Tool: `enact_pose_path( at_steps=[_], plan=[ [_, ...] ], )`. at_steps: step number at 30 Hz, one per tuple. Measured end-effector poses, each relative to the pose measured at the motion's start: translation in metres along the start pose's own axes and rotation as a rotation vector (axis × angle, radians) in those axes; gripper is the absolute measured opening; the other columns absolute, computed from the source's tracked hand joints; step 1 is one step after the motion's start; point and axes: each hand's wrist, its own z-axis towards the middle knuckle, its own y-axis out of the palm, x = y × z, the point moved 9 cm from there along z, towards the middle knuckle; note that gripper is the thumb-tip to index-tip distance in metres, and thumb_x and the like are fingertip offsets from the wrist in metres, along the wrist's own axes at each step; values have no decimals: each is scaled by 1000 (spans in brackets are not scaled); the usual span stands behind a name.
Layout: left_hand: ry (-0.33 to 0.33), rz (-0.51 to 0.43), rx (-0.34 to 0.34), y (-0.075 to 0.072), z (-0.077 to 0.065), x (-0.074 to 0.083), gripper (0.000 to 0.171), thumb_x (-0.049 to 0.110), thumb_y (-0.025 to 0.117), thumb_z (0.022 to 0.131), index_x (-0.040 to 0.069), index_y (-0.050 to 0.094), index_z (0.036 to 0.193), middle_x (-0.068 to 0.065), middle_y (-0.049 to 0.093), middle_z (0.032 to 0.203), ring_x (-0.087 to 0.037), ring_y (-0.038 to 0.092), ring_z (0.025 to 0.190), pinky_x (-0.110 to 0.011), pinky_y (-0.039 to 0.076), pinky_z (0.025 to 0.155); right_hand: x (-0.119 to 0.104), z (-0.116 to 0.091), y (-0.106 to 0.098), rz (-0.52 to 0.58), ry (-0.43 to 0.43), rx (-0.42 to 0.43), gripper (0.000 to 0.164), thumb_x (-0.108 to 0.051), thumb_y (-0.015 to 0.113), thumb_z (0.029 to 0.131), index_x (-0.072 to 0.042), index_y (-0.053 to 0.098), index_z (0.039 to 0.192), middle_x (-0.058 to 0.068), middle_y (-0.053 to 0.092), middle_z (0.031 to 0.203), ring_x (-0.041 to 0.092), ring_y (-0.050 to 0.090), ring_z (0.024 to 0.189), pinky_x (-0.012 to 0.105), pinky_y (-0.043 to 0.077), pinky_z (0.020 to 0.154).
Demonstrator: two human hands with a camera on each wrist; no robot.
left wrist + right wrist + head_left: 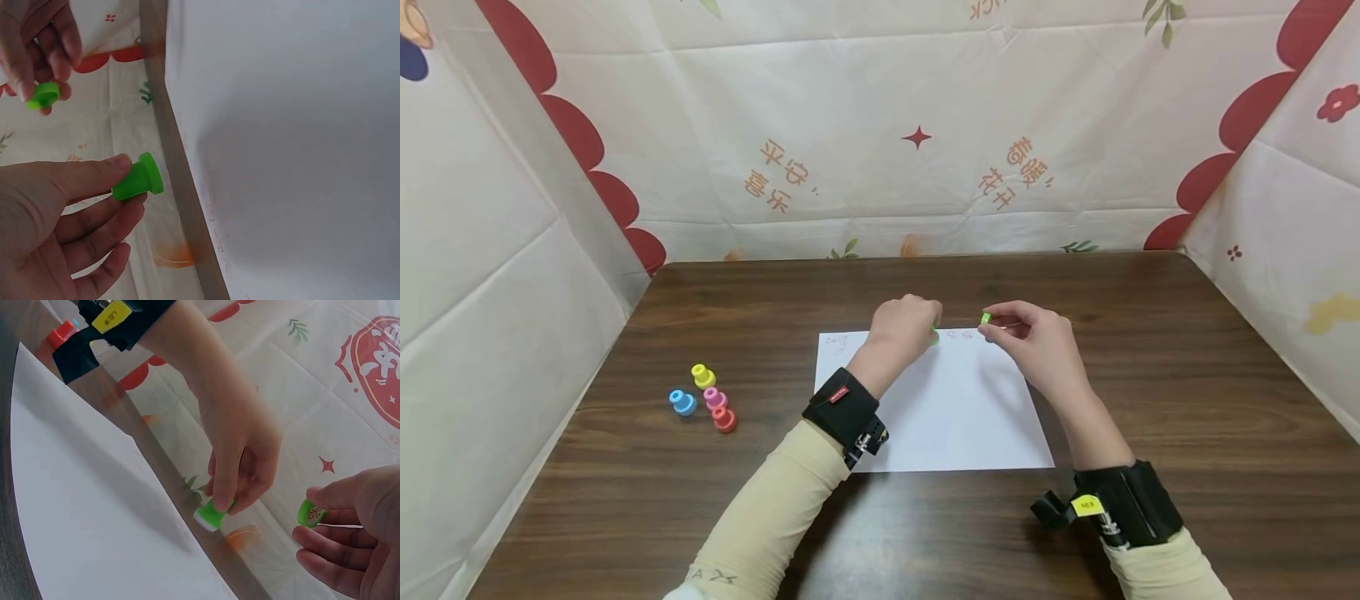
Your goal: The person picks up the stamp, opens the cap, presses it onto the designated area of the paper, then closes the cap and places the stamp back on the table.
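My left hand (904,327) pinches a green toy stamp (132,181) between thumb and fingers, over the far edge of a white sheet of paper (958,417). The stamp's wide end with its pale face points toward the paper in the left wrist view; whether it touches cannot be told. Off to the right, my right hand (1037,346) pinches a small green cap (312,514) at the sheet's far right corner. The cap looks hollow on one side and has a printed picture on the other. Faint red stamped marks (958,334) line the paper's far edge.
Left of the paper stand a yellow stamp (703,377), a blue stamp (682,403), a pink stamp (715,398) and a red stamp (724,419). They sit on a dark wooden table (647,508). A printed cloth (865,100) hangs behind and at both sides.
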Motion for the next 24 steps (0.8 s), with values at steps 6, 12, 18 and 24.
enact_pose_path(
  at_steps=[6,12,18,24],
  plan=[
    [58,122,-26,7,7,11,21,25,69,95,21,73,115,4,76,100,-11,63,72,-24,54,66,1,1,-2,3,-2,20,25,-20,72,93,-7,71,114,14,74,99,25,67,86,17,48,64],
    [76,155,-16,11,12,10,19,25,69,95,20,74,113,3,76,99,-11,63,71,-25,54,67,2,2,-2,16,-8,25,24,-20,72,92,-7,71,113,13,74,99,23,67,85,18,49,64],
    [59,127,-40,20,14,8,20,26,70,94,18,74,113,2,75,98,-11,61,70,-25,53,62,3,1,-1,14,-15,20,24,-20,72,92,-7,72,112,13,75,97,22,66,83,17,48,63],
    [64,67,-69,25,20,10,20,21,71,93,16,74,112,1,75,99,-12,61,73,-24,52,63,7,0,-6,-9,-22,29,23,-19,72,92,-7,72,111,13,75,95,19,66,80,18,47,62]
  ],
)
